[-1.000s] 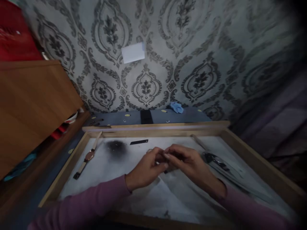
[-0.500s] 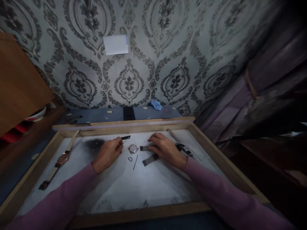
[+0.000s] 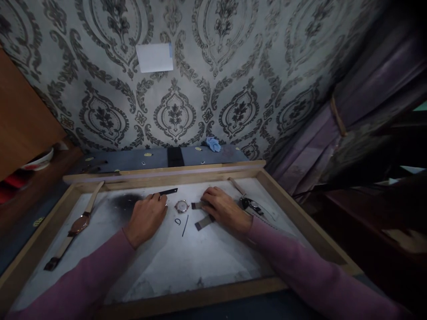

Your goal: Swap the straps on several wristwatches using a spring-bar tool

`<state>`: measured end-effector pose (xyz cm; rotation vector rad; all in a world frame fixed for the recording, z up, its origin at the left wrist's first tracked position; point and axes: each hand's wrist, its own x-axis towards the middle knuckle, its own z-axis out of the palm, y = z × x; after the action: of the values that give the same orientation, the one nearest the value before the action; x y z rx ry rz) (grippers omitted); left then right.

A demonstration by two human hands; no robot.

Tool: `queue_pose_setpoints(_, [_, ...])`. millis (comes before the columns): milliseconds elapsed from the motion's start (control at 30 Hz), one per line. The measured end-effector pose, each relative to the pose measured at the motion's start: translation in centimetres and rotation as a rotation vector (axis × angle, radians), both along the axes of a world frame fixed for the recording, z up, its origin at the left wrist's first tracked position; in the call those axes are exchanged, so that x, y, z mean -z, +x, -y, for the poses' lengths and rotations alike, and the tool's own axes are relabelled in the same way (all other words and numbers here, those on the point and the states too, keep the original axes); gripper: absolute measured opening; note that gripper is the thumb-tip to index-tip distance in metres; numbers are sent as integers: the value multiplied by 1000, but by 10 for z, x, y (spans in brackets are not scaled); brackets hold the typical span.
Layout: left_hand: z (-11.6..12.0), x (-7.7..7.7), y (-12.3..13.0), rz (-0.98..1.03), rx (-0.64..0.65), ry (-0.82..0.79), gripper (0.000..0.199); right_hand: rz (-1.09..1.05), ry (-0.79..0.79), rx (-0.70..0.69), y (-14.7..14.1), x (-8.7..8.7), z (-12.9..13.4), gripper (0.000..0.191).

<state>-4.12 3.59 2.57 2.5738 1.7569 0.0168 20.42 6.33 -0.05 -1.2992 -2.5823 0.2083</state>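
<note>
My left hand (image 3: pixel 147 218) rests on the white board, back upward, fingers lying forward and slightly bent. Its fingertips touch or lie beside a dark flat strip (image 3: pixel 170 191), partly hidden behind them. My right hand (image 3: pixel 223 208) is half open, thumb apart from the bent fingers, over two grey-brown mesh watch straps. The upper strap's end (image 3: pixel 196 206) and the lower strap (image 3: pixel 204 222) stick out to its left. Between my hands lies a round watch case (image 3: pixel 182 206) without straps. Below it are a small dark ring (image 3: pixel 178 221) and a thin dark rod (image 3: pixel 185 226).
A raised wooden frame (image 3: pixel 283 204) edges the board. One watch (image 3: pixel 79 225) with pale straps lies at the left; another dark watch (image 3: pixel 252 205) is behind my right hand. Beyond the frame lies a crumpled blue cloth (image 3: pixel 213 144) by the patterned wall (image 3: pixel 203 89).
The left hand has turned back-up, its fingers lower and flatter beside the dark strip. The right hand stays over the mesh straps. The whole view has shifted slightly.
</note>
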Motion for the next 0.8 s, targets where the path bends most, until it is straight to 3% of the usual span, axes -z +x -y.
queue_pose_setpoints(267, [-2,8,20,109,204,51,13,43,-38,20,2,-4,-1,8])
queue_pose_setpoints(567, [-17,18,21,258,283,11,9,25,-83,45,8,-3,-5,7])
queue_pose_setpoints(800, [-14,11,17,531,233,-25,18,-53,-106,104,10,-9,-4,7])
